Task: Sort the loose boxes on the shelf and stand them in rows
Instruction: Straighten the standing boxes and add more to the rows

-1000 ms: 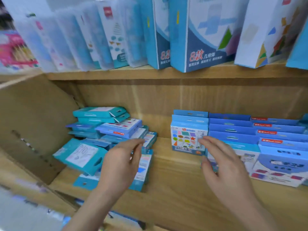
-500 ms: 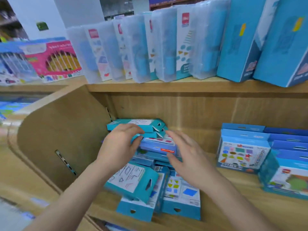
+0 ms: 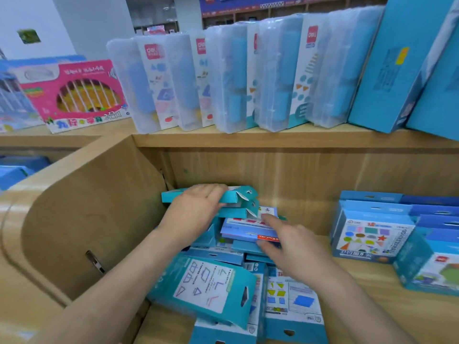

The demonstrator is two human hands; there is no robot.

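Teal and blue loose boxes [image 3: 211, 281] lie heaped at the left of the wooden shelf [image 3: 360, 306] (a tidy standing row [image 3: 372, 234] sits to the right). The left hand [image 3: 196, 212] grips the topmost box [image 3: 238, 196]. The right hand [image 3: 295, 252] pinches a pale-blue box [image 3: 243, 229] just below.

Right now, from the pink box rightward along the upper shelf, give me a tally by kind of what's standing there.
Pink box: 1
Clear plastic cases: 5
Large teal boxes: 2, the right one cut off by the frame edge
Total: 8
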